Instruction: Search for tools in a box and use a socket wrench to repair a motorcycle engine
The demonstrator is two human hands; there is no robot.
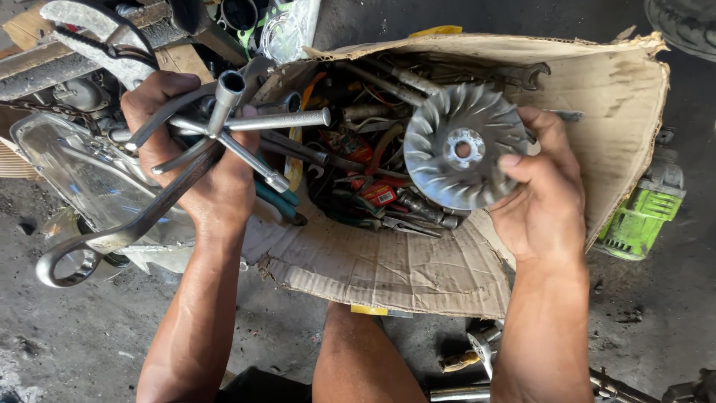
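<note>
My left hand [195,160] grips a bundle of tools over the left edge of a torn cardboard box [388,261]: a steel Y-shaped socket wrench [239,123], a long ring spanner [112,235] that hangs down to the left, and green-handled pliers [277,200]. My right hand [541,201] holds a round silver finned metal disc [461,147] with a centre hole, upright above the box. The box holds several loose wrenches, pliers and screwdrivers [365,179].
A clear plastic headlight cover [82,179] and engine parts lie at the left. A green power tool [640,216] sits right of the box. A tyre [686,22] shows at the top right. Metal parts [477,358] lie on the concrete floor near my knee.
</note>
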